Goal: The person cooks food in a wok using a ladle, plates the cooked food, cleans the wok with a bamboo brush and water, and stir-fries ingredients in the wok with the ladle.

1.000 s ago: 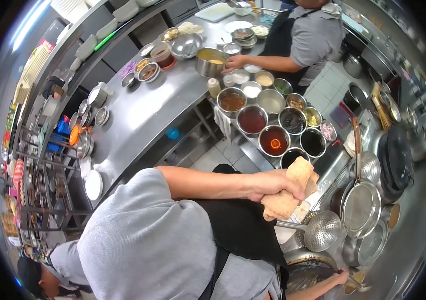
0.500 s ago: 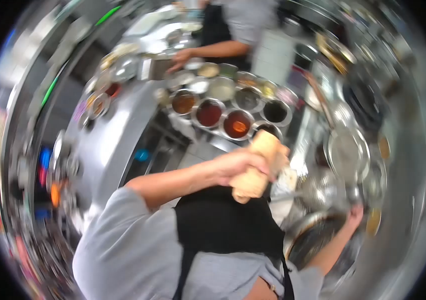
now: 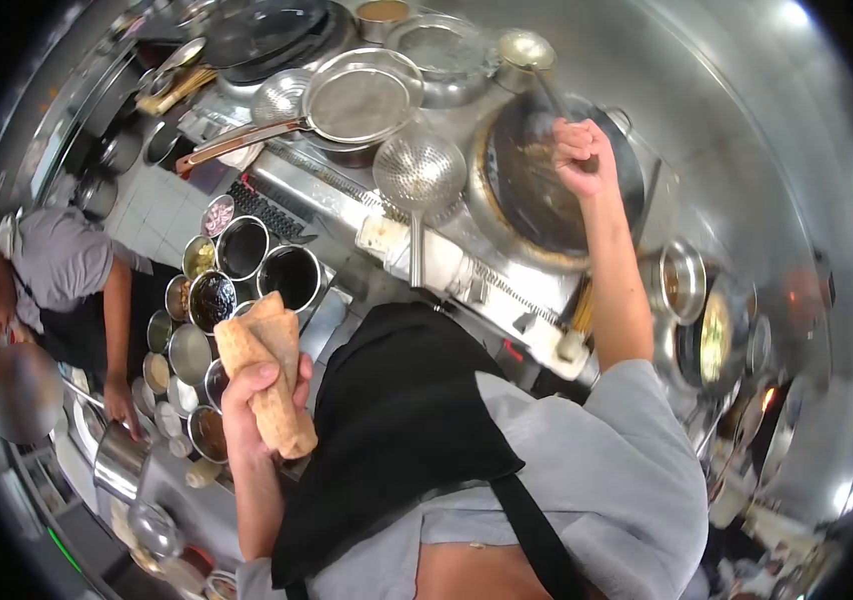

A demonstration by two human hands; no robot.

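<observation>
While my left grip (image 3: pixel 245 412) clasps a folded cloth (image 3: pixel 283 418), my feed shows my right grip (image 3: pixel 585 160) clutching a ladle (image 3: pixel 549 94).

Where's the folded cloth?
The folded cloth is left of centre in the head view, gripped in the left hand, between the dark-filled pots and the black apron.

The far steel stove top (image 3: pixel 682 205) carries a dark wok (image 3: pixel 532 185) and, left of it, a perforated ladle (image 3: pixel 420 170).
</observation>
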